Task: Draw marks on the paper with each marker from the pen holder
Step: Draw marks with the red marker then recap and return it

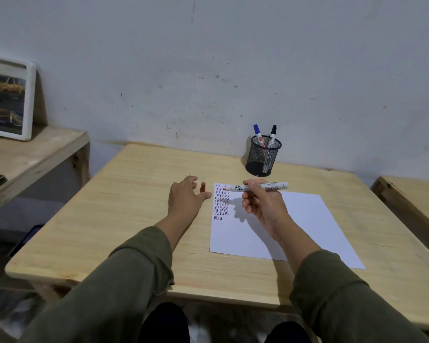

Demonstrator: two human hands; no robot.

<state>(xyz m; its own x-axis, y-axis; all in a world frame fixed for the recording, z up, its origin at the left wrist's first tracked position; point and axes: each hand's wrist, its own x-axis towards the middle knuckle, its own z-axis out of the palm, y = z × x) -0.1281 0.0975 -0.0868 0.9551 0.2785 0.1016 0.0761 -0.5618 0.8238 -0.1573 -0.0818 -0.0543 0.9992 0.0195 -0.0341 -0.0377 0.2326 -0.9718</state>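
A white sheet of paper (295, 226) lies on the wooden table (124, 209), with rows of short red and black marks (221, 201) in its top left corner. My right hand (260, 204) holds an uncapped white marker (258, 187) level above the paper, its red tip pointing left over the marks. My left hand (187, 195) hovers just left of the paper, fingers apart, close to a small red cap (202, 186) standing on the table. A black mesh pen holder (263, 155) at the back holds a blue-capped marker (258, 133) and a black-capped marker (273, 134).
A grey wall rises right behind the table. A lower wooden shelf (35, 154) to the left carries a white-framed picture (8, 97). Another wooden table edge (411, 194) shows at the right. My knees are under the table's front edge.
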